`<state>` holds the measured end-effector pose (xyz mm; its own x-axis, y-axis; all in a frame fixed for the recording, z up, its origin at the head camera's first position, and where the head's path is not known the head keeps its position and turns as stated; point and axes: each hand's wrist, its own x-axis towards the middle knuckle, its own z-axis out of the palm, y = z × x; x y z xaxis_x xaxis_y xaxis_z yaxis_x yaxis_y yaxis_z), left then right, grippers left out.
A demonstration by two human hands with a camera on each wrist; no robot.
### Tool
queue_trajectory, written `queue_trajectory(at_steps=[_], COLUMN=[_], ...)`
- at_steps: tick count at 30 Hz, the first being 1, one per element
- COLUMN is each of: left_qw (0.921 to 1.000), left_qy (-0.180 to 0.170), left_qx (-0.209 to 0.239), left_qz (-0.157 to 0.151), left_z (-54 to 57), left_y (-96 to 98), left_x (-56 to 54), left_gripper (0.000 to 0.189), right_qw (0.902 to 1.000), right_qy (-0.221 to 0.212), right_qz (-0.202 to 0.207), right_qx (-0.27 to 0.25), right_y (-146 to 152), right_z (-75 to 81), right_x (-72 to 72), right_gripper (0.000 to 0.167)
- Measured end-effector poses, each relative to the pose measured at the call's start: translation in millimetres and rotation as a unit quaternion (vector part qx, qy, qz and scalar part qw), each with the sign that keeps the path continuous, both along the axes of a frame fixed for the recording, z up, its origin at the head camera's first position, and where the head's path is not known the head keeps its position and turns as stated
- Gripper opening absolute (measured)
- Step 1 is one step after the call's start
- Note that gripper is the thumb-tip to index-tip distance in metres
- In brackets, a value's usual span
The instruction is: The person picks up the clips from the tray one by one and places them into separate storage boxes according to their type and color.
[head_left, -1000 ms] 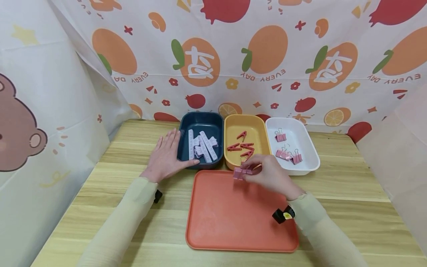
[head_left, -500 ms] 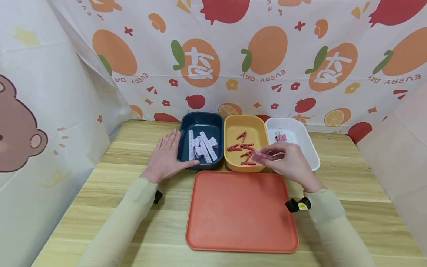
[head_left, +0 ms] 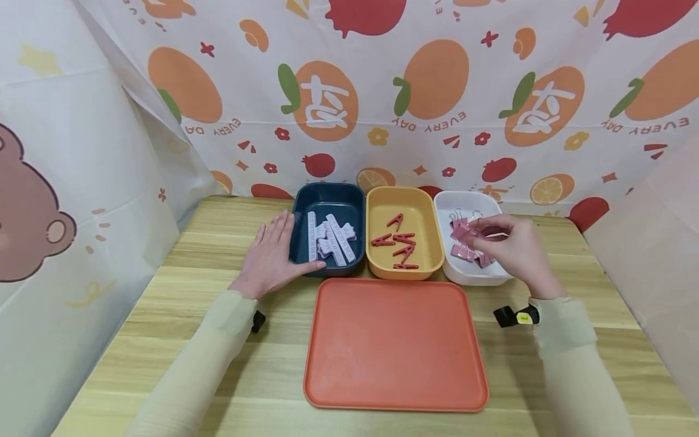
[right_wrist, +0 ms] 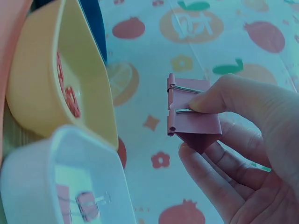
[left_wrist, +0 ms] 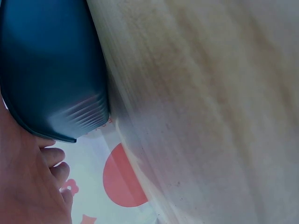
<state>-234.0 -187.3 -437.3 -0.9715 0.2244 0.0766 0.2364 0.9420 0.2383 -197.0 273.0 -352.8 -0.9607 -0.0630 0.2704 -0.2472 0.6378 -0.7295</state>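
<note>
My right hand (head_left: 510,246) pinches a pink binder clip (right_wrist: 194,105) between thumb and fingers, over the white bin (head_left: 474,279). Below it in that bin lie several more pink binder clips (head_left: 463,252), partly hidden by the hand. At the left, my left hand (head_left: 269,258) rests with straight fingers along the side of the dark blue bin (head_left: 327,190), its thumb over the near rim. White long-jawed clips (head_left: 340,240) lie inside the blue bin. In the left wrist view the fingers (left_wrist: 55,156) show beyond the blue bin's wall.
Between the two outer bins stands a yellow bin (head_left: 404,194) holding several red clips (head_left: 404,238). An orange-red tray (head_left: 395,346) lies in front of the bins on the wooden table (head_left: 262,376). A fruit-patterned cloth (head_left: 377,103) hangs close behind them.
My right hand has carried the pink binder clip from above the tray's far edge, past the yellow bin, rightward to over the white bin. The left hand has stayed in place.
</note>
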Motion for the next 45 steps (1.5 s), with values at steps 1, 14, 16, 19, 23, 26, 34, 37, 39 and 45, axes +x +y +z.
queue_trajectory(at_steps=[1, 14, 16, 19, 23, 26, 34, 37, 39, 45], left_qw=[1.0000, 1.0000, 1.0000, 1.0000, 1.0000, 1.0000, 1.0000, 1.0000, 1.0000, 1.0000], left_qy=[0.000, -0.003, -0.001, 0.001, 0.002, 0.000, -0.002, -0.002, -0.002, 0.000], left_qx=[-0.001, 0.001, 0.002, 0.004, 0.006, 0.004, 0.002, 0.003, 0.002, 0.001], left_qz=[0.001, 0.001, 0.000, -0.001, -0.003, -0.001, -0.001, -0.002, -0.001, 0.001], left_z=[0.0, -2.2, -2.3, -2.0, -1.3, -1.1, -0.7, -0.4, -0.1, -0.1], left_y=[-0.1, 2.0, 2.2, 2.4, 2.8, 3.0, 3.3, 3.2, 3.3, 3.1], left_x=[-0.3, -0.8, -0.5, -0.1, 0.4, 0.3, 0.6, 0.9, 1.4, 0.9], left_gripper=[0.134, 0.135, 0.135, 0.135, 0.134, 0.134, 0.135, 0.135, 0.135, 0.135], right_qw=[1.0000, 0.9966, 0.9950, 0.9923, 0.9894, 0.9883, 0.9852, 0.9861, 0.9867, 0.9898], right_qy=[-0.002, -0.056, -0.070, -0.093, -0.115, -0.123, -0.135, -0.122, -0.112, -0.079], right_qz=[-0.007, -0.050, -0.059, -0.071, -0.082, -0.085, -0.104, -0.113, -0.117, -0.118], right_qx=[0.003, 0.033, 0.038, 0.039, 0.034, 0.029, 0.015, 0.007, 0.003, -0.009], right_y=[3, 36, 41, 47, 53, 55, 57, 57, 58, 60], right_z=[0.4, -8.3, -12.2, -17.3, -23.5, -27.1, -31.4, -29.7, -27.6, -20.2], right_x=[-1.2, -32.5, -36.7, -42.2, -48.6, -52.4, -51.5, -46.6, -42.2, -26.5], right_gripper=[0.029, 0.035, 0.039, 0.040, 0.041, 0.045, 0.064, 0.064, 0.065, 0.072])
